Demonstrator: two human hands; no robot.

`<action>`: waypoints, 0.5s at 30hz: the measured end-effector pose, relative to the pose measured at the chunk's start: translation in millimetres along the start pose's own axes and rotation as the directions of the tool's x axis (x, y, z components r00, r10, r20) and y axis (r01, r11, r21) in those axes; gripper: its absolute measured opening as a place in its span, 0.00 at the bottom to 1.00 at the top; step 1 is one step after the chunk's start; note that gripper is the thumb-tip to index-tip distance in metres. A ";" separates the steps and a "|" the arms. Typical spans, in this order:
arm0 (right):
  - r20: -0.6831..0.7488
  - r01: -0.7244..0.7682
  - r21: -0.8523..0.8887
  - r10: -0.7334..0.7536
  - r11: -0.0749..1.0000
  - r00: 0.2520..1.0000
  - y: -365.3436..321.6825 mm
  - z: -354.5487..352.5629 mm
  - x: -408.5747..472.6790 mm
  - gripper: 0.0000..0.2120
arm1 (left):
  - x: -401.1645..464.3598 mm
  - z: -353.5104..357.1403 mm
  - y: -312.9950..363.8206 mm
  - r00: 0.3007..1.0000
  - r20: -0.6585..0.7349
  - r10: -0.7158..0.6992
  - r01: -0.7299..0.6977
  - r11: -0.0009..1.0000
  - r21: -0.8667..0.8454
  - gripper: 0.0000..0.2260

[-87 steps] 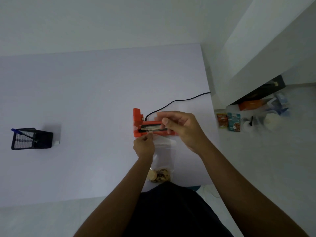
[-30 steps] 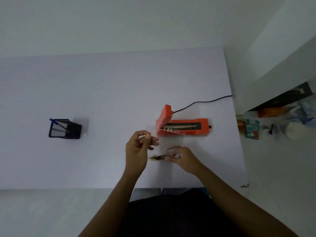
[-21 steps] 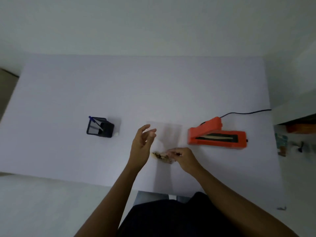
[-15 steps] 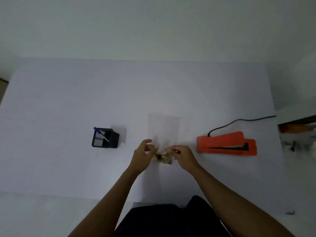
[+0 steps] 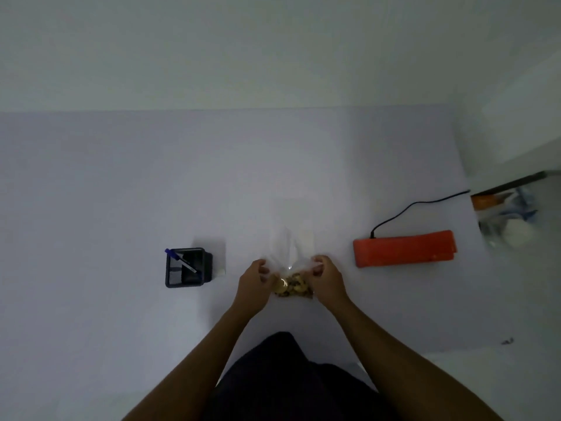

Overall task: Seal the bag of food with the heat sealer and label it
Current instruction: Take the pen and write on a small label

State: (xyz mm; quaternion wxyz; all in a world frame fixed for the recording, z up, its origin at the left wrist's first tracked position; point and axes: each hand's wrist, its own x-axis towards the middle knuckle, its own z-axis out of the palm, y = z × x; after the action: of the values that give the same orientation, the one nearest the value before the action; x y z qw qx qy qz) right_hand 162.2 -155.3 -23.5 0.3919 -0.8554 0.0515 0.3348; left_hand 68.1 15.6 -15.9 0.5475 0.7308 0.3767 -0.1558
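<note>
A clear plastic bag with brown and yellow food at its near end lies on the white table, its empty part stretching away from me. My left hand pinches the bag's left side and my right hand pinches its right side, both beside the food. The orange heat sealer lies to the right with its lid down, its black cord running off the table's right edge.
A black mesh pen holder with a blue pen stands left of the bag, a small white item at its right side. Packets and containers lie on the floor beyond the table's right edge.
The bag has come off the sealer and now lies in front of me. My left hand has closed on its left side. The sealer's lid has gone down.
</note>
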 end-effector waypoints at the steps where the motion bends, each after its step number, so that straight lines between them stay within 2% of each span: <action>1: -0.026 0.005 0.002 -0.005 1.000 1.000 1.9 2.5 -2.5 0.22 | -1.4 1.8 -1.4 1.000 0.005 0.008 -0.008 1.000 0.012 0.22; 9: -0.064 0.043 0.024 -0.042 0.999 0.997 11.4 -1.4 -20.7 0.24 | -27.4 4.0 -4.5 0.999 -0.036 0.037 -0.035 0.998 0.052 0.22; 13: -0.191 0.228 0.089 -0.208 0.970 0.959 -7.1 0.0 -36.5 0.17 | -47.6 -18.8 10.7 0.973 -0.188 0.132 -0.129 0.991 0.028 0.19; 15: -0.194 0.319 0.112 -0.294 0.941 0.936 -27.1 9.7 -47.2 0.14 | -60.5 -35.9 17.6 0.948 -0.256 0.188 -0.183 0.982 0.045 0.17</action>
State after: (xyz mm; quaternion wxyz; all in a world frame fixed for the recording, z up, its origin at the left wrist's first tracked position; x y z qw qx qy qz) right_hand 130.2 -138.0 18.2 0.4932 -0.8488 -0.0250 0.1887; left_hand 33.8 23.5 47.5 0.4981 0.7827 0.3729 -0.0108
